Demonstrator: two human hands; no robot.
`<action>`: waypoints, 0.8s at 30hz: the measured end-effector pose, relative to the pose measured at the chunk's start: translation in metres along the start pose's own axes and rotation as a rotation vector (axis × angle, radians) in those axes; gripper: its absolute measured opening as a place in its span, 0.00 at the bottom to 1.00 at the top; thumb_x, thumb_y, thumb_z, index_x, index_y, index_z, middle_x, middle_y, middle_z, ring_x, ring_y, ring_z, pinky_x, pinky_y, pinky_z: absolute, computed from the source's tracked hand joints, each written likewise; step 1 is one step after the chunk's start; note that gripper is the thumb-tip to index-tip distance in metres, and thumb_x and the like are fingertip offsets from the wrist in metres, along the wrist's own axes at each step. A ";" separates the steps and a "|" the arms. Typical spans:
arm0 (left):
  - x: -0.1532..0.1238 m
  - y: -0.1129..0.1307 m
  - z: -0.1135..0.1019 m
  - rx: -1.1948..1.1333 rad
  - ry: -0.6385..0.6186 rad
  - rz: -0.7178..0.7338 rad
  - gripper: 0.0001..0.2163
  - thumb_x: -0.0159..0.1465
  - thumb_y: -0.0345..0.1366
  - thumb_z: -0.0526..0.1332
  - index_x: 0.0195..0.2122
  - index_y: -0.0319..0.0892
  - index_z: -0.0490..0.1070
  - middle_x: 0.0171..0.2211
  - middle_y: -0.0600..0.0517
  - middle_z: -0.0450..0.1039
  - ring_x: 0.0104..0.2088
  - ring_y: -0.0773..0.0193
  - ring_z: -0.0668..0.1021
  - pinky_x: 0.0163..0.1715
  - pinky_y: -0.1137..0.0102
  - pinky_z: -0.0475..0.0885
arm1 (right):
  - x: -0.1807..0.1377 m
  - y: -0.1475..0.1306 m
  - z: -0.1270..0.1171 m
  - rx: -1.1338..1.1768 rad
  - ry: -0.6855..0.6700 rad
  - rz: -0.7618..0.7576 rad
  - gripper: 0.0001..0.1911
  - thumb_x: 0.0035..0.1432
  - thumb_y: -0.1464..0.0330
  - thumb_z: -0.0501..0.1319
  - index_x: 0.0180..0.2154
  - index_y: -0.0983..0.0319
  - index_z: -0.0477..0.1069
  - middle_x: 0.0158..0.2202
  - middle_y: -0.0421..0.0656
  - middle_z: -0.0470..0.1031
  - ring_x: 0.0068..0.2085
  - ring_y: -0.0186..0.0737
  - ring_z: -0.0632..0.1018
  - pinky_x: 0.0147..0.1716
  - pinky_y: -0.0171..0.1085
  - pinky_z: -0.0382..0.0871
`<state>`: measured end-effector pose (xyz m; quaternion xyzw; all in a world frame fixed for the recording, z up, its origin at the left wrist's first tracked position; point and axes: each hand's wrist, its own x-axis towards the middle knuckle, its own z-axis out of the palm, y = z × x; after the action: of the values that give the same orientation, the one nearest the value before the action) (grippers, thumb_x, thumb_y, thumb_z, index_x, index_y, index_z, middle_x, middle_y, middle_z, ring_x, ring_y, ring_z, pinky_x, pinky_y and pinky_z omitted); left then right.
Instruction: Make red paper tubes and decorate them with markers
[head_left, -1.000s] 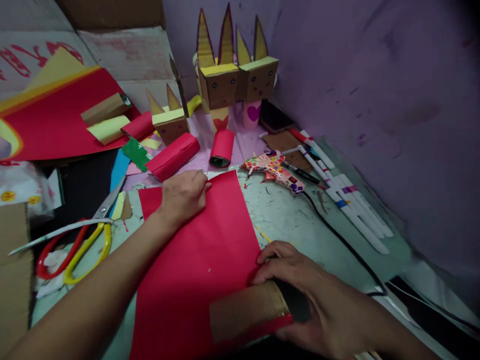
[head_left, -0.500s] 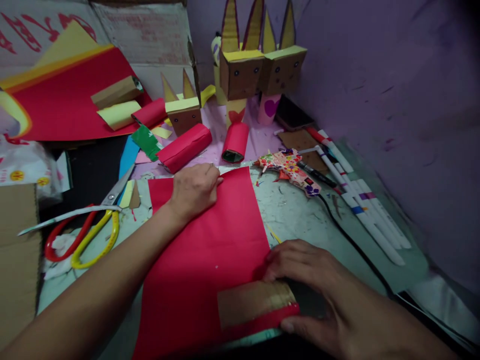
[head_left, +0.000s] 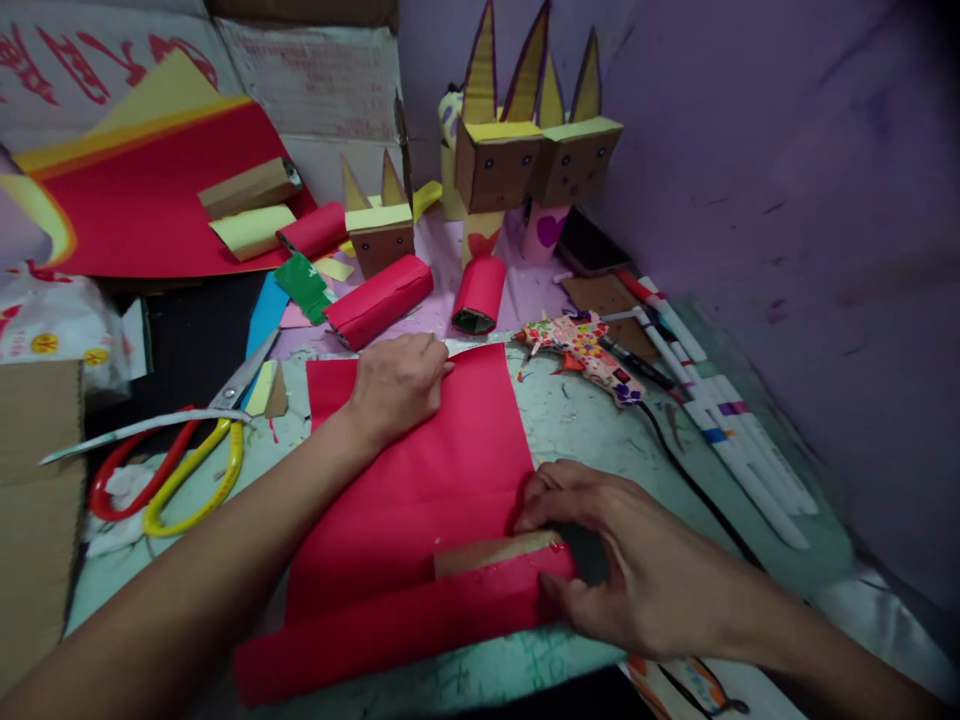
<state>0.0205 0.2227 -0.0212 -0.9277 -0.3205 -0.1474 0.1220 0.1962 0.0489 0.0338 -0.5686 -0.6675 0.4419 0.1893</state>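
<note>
A red paper sheet (head_left: 420, 480) lies on the table in front of me. My left hand (head_left: 395, 384) presses down on its far edge, fingers curled and flat against the paper. My right hand (head_left: 619, 560) grips the end of a cardboard tube (head_left: 487, 552) lying across the near part of the sheet. The near edge of the red paper is curled up over the tube, covering most of it; only a brown strip shows.
Scissors with red and yellow handles (head_left: 172, 470) lie at the left. A patterned glue gun (head_left: 581, 345) with a black cord and several white markers (head_left: 720, 420) lie at the right. Red-wrapped tubes (head_left: 379, 300) and cardboard box figures (head_left: 536, 165) stand at the back.
My right hand has rolled the tube forward, and the red paper's near edge now wraps up over it. The left hand stays on the far edge. The view shifted slightly.
</note>
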 end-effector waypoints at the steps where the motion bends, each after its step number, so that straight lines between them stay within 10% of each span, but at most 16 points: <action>1: 0.000 0.000 0.000 -0.002 0.007 0.004 0.08 0.66 0.33 0.57 0.31 0.40 0.73 0.28 0.47 0.75 0.30 0.56 0.77 0.25 0.64 0.60 | 0.001 0.001 0.001 0.001 0.016 0.020 0.14 0.42 0.74 0.60 0.34 0.61 0.76 0.35 0.44 0.76 0.37 0.44 0.76 0.39 0.44 0.71; 9: 0.000 -0.001 0.003 -0.018 0.024 0.012 0.08 0.65 0.33 0.57 0.31 0.39 0.74 0.27 0.48 0.74 0.29 0.57 0.76 0.24 0.65 0.60 | -0.003 -0.006 0.005 0.036 0.082 -0.150 0.31 0.48 0.79 0.57 0.55 0.59 0.65 0.55 0.47 0.71 0.55 0.47 0.71 0.56 0.49 0.66; 24: 0.000 -0.002 0.001 -0.037 0.013 0.006 0.09 0.66 0.33 0.56 0.29 0.42 0.71 0.27 0.47 0.75 0.29 0.56 0.76 0.25 0.64 0.60 | 0.017 -0.019 0.031 -0.406 -0.125 -0.090 0.25 0.47 0.63 0.67 0.49 0.58 0.73 0.39 0.45 0.82 0.39 0.53 0.79 0.43 0.49 0.66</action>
<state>0.0195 0.2240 -0.0215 -0.9297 -0.3143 -0.1592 0.1075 0.1568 0.0536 0.0283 -0.5361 -0.7780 0.3240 0.0487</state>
